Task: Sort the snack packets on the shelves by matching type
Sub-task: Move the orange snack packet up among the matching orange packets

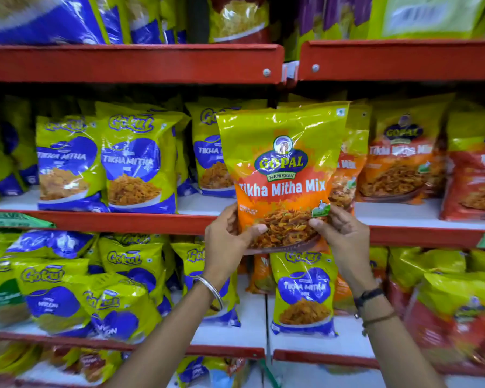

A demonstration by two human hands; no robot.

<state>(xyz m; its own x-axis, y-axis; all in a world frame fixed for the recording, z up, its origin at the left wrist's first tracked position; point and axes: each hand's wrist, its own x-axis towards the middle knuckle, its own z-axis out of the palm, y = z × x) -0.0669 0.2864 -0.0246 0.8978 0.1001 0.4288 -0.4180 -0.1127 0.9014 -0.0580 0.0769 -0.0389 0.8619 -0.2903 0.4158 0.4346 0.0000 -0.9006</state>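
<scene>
I hold a yellow and orange Gopal Tikha Mitha Mix packet (282, 169) upright in front of the middle shelf (101, 221). My left hand (227, 245) grips its lower left corner and my right hand (340, 239) grips its lower right corner. Matching orange Gopal packets (398, 163) stand on the shelf just behind and to the right. Yellow and blue Gokul Tikha Mitha packets (135, 163) fill the same shelf to the left.
The lower shelf (252, 317) holds more Gokul packets (304, 292) at left and centre, an orange packet (261, 275) behind them, and red and yellow packets (454, 309) at right. The top shelf (132, 63) carries blue, red and purple packets.
</scene>
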